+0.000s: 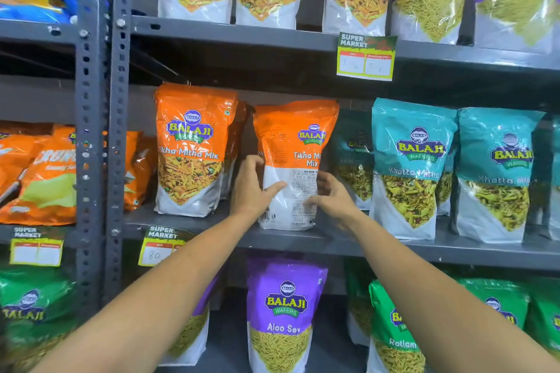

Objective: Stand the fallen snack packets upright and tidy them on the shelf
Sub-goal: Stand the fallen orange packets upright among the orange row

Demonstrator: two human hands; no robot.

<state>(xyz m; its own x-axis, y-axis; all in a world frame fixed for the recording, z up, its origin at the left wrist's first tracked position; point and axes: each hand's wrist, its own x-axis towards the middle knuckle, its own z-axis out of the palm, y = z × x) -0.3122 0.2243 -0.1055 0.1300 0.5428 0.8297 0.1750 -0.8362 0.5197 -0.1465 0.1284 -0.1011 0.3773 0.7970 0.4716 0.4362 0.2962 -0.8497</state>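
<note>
**A:** On the middle grey metal shelf [333, 241], between the front-facing orange Tikha Mitha Mix pouch [191, 154] and the teal Khatta Mitha pouches [409, 169], stands the orange-and-white plastic snack packet [292, 166]. It is upright, base on the shelf, but its back panel with the small print faces out.

**B:** And the hands?

**A:** The left hand [253, 188] is closed on the packet's left edge, thumb across the white lower panel, fingers curled behind. The right hand [331, 195] is at the lower right edge, fingers spread and loosely curved; I cannot tell for sure whether it grips or merely steadies.

**B:** How would you expect the packet to handle?

**A:** Light, I think, with a loose, crumbly fill that shifts. The film looks glossy, so likely slippery, and soft enough to crumple if squeezed. The snack inside is probably brittle.

**B:** So where should one hold it?

**A:** By both side edges low down, where the fill gives it body, as the left hand does now. Pinching the empty upper part would only fold it. It seems to need turning so the printed front faces out, then setting level with its orange neighbour. The teal pouches are just beside the right hand, so a careless turn could knock them.
</note>
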